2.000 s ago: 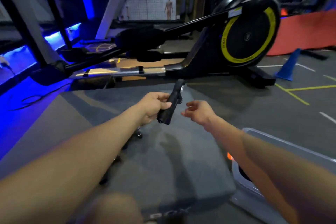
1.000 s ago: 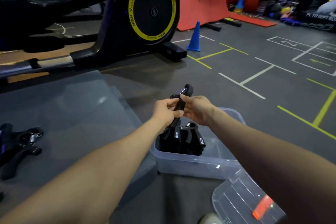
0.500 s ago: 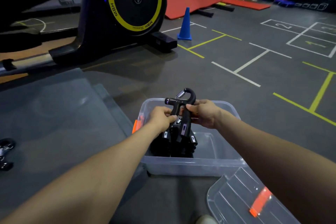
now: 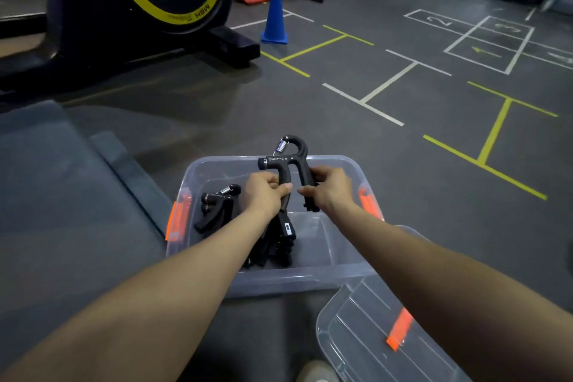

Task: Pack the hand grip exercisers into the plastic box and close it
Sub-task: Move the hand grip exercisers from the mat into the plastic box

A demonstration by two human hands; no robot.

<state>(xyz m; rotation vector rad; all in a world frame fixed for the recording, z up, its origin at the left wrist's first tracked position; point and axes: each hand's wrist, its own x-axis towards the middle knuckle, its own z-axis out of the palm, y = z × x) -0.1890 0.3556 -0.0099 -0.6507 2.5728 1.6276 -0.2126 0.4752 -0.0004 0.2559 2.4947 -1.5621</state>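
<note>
Fingers of the left hand [image 4: 266, 192] and right hand [image 4: 330, 187] each curl around one handle of a hand grip [image 4: 286, 161], held over the plastic box [image 4: 344, 276]. Packing step; next, lower it beside the others [image 4: 217, 208] at nine o'clock. The lid [image 4: 366, 335] waits at five o'clock.

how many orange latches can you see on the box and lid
3: one on the box's left end, one on its right end, one on the lid lying nearer the camera. Others may be hidden.
</note>
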